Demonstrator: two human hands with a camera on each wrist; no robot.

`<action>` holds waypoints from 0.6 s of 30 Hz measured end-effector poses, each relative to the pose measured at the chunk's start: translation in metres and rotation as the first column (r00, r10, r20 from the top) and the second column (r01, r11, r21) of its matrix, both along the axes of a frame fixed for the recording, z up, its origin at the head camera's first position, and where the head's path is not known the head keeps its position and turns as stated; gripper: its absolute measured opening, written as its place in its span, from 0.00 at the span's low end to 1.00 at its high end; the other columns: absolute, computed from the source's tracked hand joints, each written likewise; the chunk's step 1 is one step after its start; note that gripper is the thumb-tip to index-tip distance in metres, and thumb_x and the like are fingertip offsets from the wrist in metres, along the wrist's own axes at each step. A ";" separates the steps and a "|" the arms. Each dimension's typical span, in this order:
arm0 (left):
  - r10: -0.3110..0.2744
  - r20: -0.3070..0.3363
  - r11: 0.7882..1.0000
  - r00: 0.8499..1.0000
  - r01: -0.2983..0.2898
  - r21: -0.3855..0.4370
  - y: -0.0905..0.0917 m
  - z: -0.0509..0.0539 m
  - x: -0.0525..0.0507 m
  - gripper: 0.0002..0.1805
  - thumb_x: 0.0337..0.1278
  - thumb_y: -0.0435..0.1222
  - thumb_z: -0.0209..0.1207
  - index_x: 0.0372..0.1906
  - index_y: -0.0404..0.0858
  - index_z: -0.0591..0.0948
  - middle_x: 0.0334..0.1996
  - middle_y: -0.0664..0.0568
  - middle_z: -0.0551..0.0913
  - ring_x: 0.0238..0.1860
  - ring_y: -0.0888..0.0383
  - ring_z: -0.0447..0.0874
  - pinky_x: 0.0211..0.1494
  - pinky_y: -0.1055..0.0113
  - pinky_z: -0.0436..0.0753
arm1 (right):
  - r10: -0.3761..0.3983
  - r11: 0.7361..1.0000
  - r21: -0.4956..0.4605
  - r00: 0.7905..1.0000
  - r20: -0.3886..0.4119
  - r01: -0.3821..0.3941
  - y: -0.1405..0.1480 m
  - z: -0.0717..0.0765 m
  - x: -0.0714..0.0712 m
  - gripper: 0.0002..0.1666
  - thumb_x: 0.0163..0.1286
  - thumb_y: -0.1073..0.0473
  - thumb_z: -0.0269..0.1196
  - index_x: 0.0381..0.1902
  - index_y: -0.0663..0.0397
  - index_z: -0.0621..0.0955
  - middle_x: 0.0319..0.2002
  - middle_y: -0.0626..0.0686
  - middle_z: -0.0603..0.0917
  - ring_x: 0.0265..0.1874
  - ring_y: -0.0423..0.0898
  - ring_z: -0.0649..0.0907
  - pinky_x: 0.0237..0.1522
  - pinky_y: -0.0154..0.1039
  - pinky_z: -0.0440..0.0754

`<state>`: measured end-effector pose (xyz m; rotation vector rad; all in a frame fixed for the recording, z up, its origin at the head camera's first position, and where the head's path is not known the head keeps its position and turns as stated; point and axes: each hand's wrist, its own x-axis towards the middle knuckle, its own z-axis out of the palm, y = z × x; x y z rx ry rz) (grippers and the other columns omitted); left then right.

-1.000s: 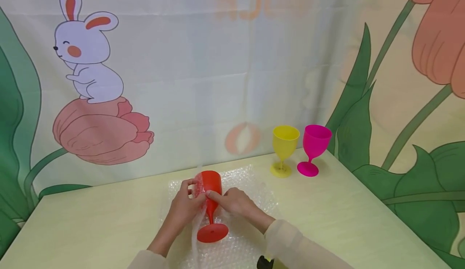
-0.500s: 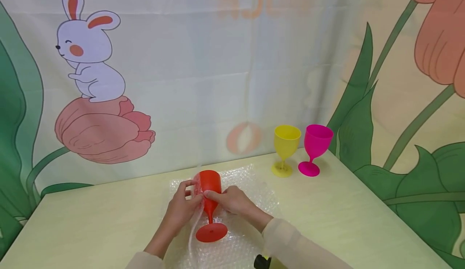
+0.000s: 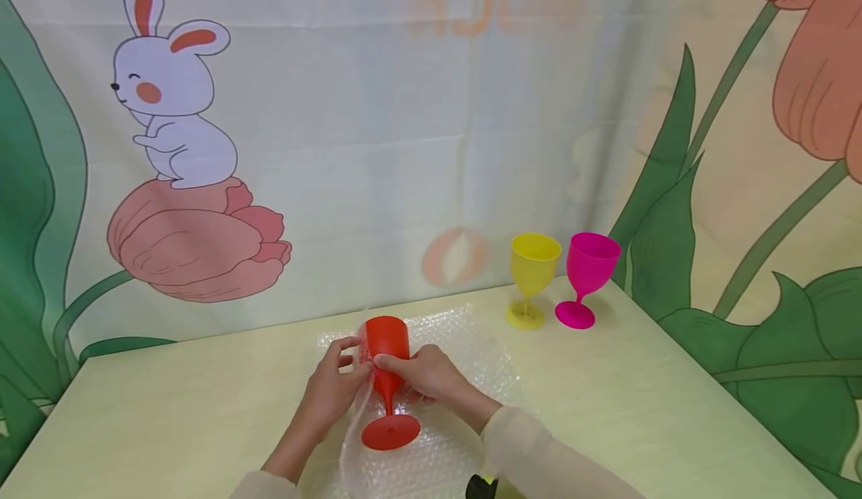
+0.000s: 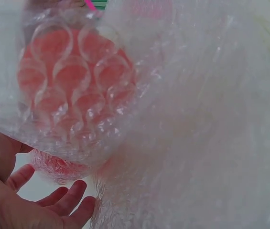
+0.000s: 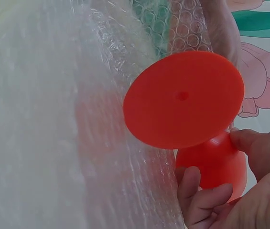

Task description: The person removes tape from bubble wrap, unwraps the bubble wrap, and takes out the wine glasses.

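A red plastic goblet (image 3: 392, 338) leans over a sheet of bubble wrap (image 3: 447, 450), its foot towards the person. My right hand (image 3: 434, 373) grips the bowl from the right, thumb across the front beside the wrap's edge. From the left, my left hand (image 3: 331, 390) holds a raised flap of the wrap against the bowl. In the left wrist view that flap (image 4: 77, 81) covers the goblet, which shows red through the bubbles. The goblet's round foot (image 5: 182, 100) is bare in the right wrist view, with the right fingers (image 5: 206, 202) around the bowl behind it.
A yellow goblet (image 3: 534, 263) and a magenta goblet (image 3: 591, 263) stand upright at the table's back right. A black object (image 3: 481, 486) is partly visible beneath the right sleeve (image 3: 532, 447). A printed curtain (image 3: 337, 147) hangs behind the pale table (image 3: 202, 409).
The right thumb has slid slightly left over the bowl towards the wrap's edge. The near part of the raised flap bows further left. The head view has shifted a little.
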<state>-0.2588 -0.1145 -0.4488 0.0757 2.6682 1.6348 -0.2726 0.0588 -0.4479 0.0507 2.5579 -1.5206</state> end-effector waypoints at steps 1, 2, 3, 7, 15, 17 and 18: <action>-0.001 -0.001 1.000 1.000 0.001 0.002 0.000 0.000 0.000 0.33 0.70 0.40 0.61 0.74 0.38 0.65 0.68 0.32 0.71 0.63 0.32 0.76 0.54 0.47 0.84 | -0.001 1.000 -0.006 1.000 -0.002 0.001 0.000 0.000 0.000 0.29 0.65 0.35 0.70 0.30 0.57 0.81 0.19 0.53 0.79 0.15 0.45 0.73 0.16 0.34 0.67; -0.001 0.001 1.000 1.000 0.001 0.003 -0.001 0.000 0.001 0.33 0.70 0.40 0.62 0.74 0.38 0.65 0.67 0.32 0.72 0.63 0.33 0.76 0.54 0.47 0.84 | -0.002 1.000 -0.010 1.000 -0.003 0.002 -0.001 0.000 0.000 0.29 0.65 0.35 0.70 0.31 0.57 0.81 0.19 0.53 0.79 0.15 0.45 0.74 0.16 0.33 0.67; -0.002 0.005 1.000 1.000 0.002 0.005 -0.001 0.000 0.001 0.33 0.70 0.40 0.62 0.74 0.38 0.65 0.67 0.32 0.72 0.63 0.33 0.76 0.54 0.47 0.84 | -0.001 1.000 -0.014 1.000 -0.002 0.001 -0.001 0.000 0.000 0.29 0.65 0.36 0.70 0.32 0.57 0.81 0.19 0.53 0.80 0.15 0.45 0.74 0.16 0.33 0.67; -0.008 0.012 1.000 1.000 0.008 0.012 -0.003 0.000 0.000 0.32 0.71 0.41 0.61 0.74 0.38 0.65 0.67 0.32 0.72 0.63 0.33 0.75 0.54 0.48 0.84 | 0.006 1.000 -0.029 1.000 0.005 -0.006 -0.002 0.000 0.001 0.28 0.65 0.36 0.70 0.33 0.57 0.80 0.20 0.54 0.80 0.15 0.45 0.74 0.16 0.33 0.68; -0.007 0.024 1.000 1.000 0.007 0.018 -0.005 0.000 0.000 0.33 0.72 0.41 0.61 0.75 0.39 0.64 0.68 0.33 0.72 0.64 0.33 0.74 0.55 0.48 0.84 | 0.032 0.998 -0.054 0.999 0.016 -0.031 -0.003 0.000 0.002 0.27 0.65 0.38 0.71 0.35 0.57 0.80 0.20 0.54 0.81 0.14 0.45 0.74 0.16 0.33 0.67; -0.007 0.025 1.000 1.000 0.007 0.013 -0.005 0.000 0.000 0.33 0.73 0.41 0.61 0.75 0.38 0.64 0.68 0.33 0.71 0.64 0.33 0.74 0.56 0.48 0.83 | 0.036 0.998 -0.046 0.999 0.017 -0.036 -0.003 0.000 0.002 0.26 0.65 0.38 0.71 0.35 0.57 0.80 0.20 0.54 0.81 0.14 0.45 0.74 0.16 0.32 0.68; -0.006 0.029 1.000 1.000 0.006 0.013 -0.005 0.001 0.000 0.32 0.73 0.41 0.60 0.75 0.38 0.64 0.68 0.33 0.71 0.65 0.33 0.74 0.56 0.48 0.83 | 0.037 0.998 -0.044 0.999 0.018 -0.036 -0.004 0.000 0.003 0.26 0.65 0.39 0.71 0.36 0.57 0.81 0.20 0.54 0.81 0.14 0.45 0.74 0.16 0.32 0.68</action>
